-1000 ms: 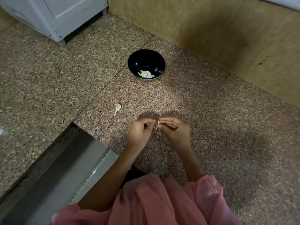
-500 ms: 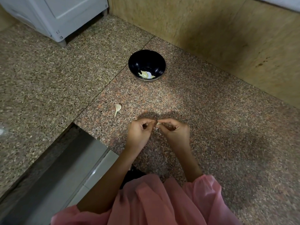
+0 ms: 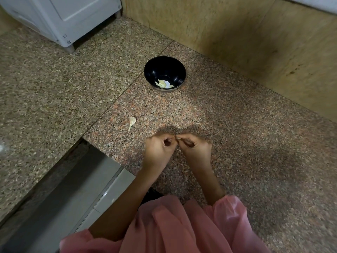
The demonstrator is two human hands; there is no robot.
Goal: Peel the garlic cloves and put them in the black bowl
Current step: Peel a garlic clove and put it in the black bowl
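Note:
The black bowl (image 3: 164,73) stands on the granite floor ahead of me, with a few pale peeled garlic cloves (image 3: 163,84) at its bottom. My left hand (image 3: 159,150) and my right hand (image 3: 195,150) meet fingertip to fingertip low over the floor, both pinched on a small garlic clove (image 3: 177,137) that is mostly hidden between the fingers. A thin strip of skin hangs below the fingertips. One unpeeled garlic clove (image 3: 131,122) with a long tail lies on the floor to the left of my hands.
A white cabinet (image 3: 69,17) on short legs stands at the back left. A tan wall (image 3: 255,44) runs along the back right. At the near left the floor (image 3: 54,99) drops to a grey step (image 3: 73,190). Pink sleeves (image 3: 182,227) fill the bottom.
My hands stay joined on the clove with small finger movements; the fingertips have shifted slightly as the skin is worked. The bowl and the loose clove have not moved.

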